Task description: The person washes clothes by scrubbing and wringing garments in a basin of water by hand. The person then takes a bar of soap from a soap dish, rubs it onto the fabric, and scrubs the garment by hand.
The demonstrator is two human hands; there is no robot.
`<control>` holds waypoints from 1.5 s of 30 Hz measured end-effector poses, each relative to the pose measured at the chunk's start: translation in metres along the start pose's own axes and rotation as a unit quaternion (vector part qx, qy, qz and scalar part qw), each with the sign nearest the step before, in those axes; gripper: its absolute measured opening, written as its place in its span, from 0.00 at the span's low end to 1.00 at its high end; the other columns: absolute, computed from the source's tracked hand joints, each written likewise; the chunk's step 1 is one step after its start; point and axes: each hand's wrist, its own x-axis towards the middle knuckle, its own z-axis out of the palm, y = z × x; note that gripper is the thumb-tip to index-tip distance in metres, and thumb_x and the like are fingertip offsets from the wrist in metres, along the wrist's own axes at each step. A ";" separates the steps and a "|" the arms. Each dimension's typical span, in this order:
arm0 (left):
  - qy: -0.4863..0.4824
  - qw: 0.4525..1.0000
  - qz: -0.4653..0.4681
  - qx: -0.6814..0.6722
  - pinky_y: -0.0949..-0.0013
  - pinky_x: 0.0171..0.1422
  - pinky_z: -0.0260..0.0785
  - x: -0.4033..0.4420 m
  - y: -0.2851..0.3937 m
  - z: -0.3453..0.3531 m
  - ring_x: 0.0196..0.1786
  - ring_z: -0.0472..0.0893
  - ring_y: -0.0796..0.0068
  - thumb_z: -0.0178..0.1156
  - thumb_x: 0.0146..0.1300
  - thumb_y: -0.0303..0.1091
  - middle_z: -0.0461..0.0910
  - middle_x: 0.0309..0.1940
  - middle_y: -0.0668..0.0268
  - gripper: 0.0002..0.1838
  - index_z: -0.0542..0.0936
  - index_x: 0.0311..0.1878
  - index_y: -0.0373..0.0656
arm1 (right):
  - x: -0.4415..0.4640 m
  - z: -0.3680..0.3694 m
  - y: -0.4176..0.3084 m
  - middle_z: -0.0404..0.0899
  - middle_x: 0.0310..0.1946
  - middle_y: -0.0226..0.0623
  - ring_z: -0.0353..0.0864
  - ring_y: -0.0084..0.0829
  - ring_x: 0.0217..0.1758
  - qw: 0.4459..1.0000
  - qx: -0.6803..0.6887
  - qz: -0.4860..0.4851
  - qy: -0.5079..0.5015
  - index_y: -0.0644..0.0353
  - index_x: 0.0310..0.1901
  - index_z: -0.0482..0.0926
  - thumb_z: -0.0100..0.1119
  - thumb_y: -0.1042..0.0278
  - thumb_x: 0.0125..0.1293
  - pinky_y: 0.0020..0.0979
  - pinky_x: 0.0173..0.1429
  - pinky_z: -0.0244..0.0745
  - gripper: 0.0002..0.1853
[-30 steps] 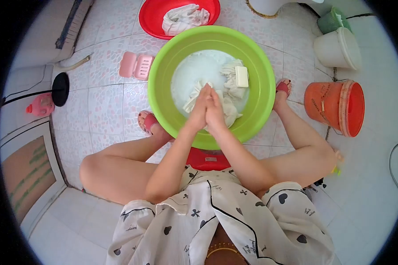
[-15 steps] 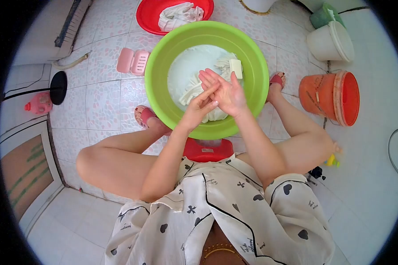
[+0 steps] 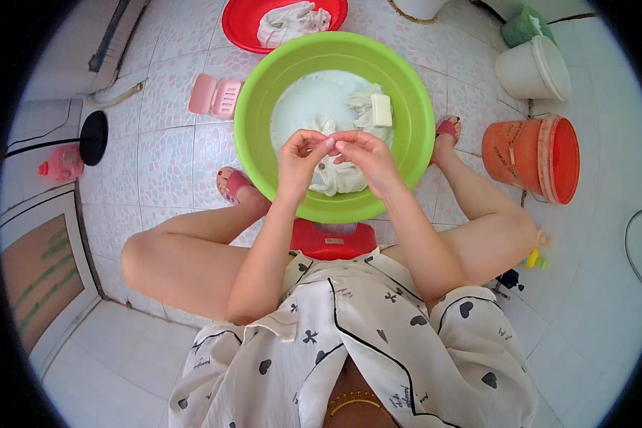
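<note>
As I look down through the head camera, I see the left hand [image 3: 298,162] and right hand [image 3: 372,162] meet at the fingertips above the green basin [image 3: 415,128]. Both are half curled, thumbs and forefingers together; I cannot tell whether anything small is pinched between them. Beneath them, white cloth [image 3: 341,180] lies bunched in the basin's near part, beside cloudy water [image 3: 303,98]. More cloth shows at the right, by a soap bar [image 3: 381,110].
</note>
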 end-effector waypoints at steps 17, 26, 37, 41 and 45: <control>0.028 0.999 0.025 0.012 0.82 0.36 0.69 0.005 0.016 0.000 0.31 0.77 0.86 0.67 0.56 0.25 0.81 0.28 0.68 0.05 0.80 0.34 0.36 | 0.009 0.002 -0.010 0.81 0.38 0.41 0.82 0.30 0.42 0.997 0.049 0.053 0.008 0.68 0.41 0.79 0.60 0.74 0.62 0.31 0.51 0.80 0.08; 0.032 0.998 0.026 0.041 0.81 0.36 0.71 0.017 0.014 -0.002 0.31 0.78 0.85 0.67 0.55 0.25 0.81 0.28 0.68 0.06 0.80 0.34 0.35 | 0.025 -0.003 -0.006 0.81 0.37 0.39 0.82 0.29 0.40 0.995 0.069 0.078 0.005 0.66 0.37 0.80 0.59 0.73 0.62 0.32 0.50 0.80 0.06; 0.037 0.980 0.049 0.187 0.77 0.41 0.73 0.040 0.010 -0.003 0.33 0.80 0.81 0.65 0.55 0.23 0.82 0.30 0.67 0.05 0.81 0.34 0.34 | 0.054 -0.020 0.005 0.80 0.40 0.41 0.81 0.30 0.44 0.988 0.091 0.126 0.000 0.66 0.35 0.79 0.58 0.71 0.62 0.33 0.53 0.79 0.06; 0.023 0.959 0.122 0.254 0.75 0.38 0.73 0.045 0.003 -0.002 0.31 0.81 0.76 0.66 0.52 0.23 0.81 0.28 0.65 0.05 0.81 0.33 0.37 | 0.060 -0.024 0.006 0.80 0.39 0.40 0.81 0.31 0.44 0.983 0.112 0.147 0.005 0.66 0.35 0.79 0.56 0.72 0.62 0.34 0.54 0.78 0.06; 0.003 0.933 0.186 0.309 0.70 0.36 0.72 0.046 0.000 0.003 0.29 0.80 0.69 0.63 0.48 0.18 0.80 0.26 0.64 0.07 0.81 0.31 0.39 | 0.067 -0.015 0.004 0.77 0.31 0.35 0.79 0.30 0.37 0.978 0.146 0.142 0.049 0.63 0.30 0.77 0.52 0.76 0.59 0.30 0.44 0.77 0.04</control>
